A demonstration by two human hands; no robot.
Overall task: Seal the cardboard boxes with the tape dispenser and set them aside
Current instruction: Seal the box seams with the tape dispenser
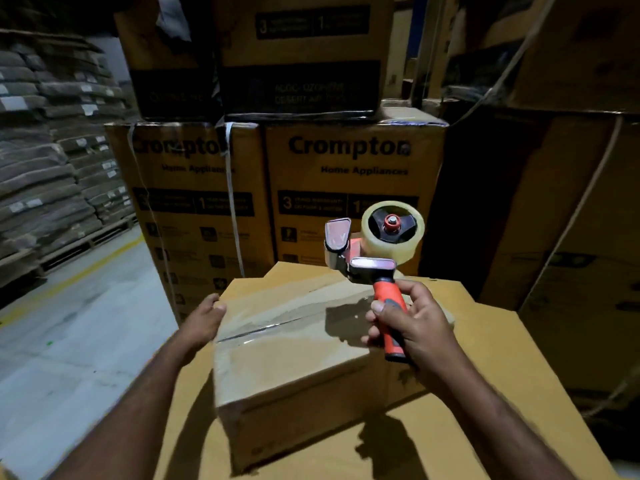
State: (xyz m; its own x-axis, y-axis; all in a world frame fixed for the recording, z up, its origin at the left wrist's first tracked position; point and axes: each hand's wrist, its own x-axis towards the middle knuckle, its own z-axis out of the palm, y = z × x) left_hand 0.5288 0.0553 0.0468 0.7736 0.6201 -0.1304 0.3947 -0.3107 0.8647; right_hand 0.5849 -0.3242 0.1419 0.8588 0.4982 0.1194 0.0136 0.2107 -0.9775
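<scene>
Matt brown cardboard forms the box, glossy clear tape is wound on the plastic-handled, metal-plated tape dispenser.

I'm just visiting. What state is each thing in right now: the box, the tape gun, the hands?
Cardboard box: flaps closed, clear tape along the top seam.
Tape dispenser: held up above the box.
Tape roll: mounted on the dispenser.
Left hand: rests against the box's left edge.
Right hand: grips the dispenser's red handle.
Crompton boxes: closed, stacked behind.
</scene>
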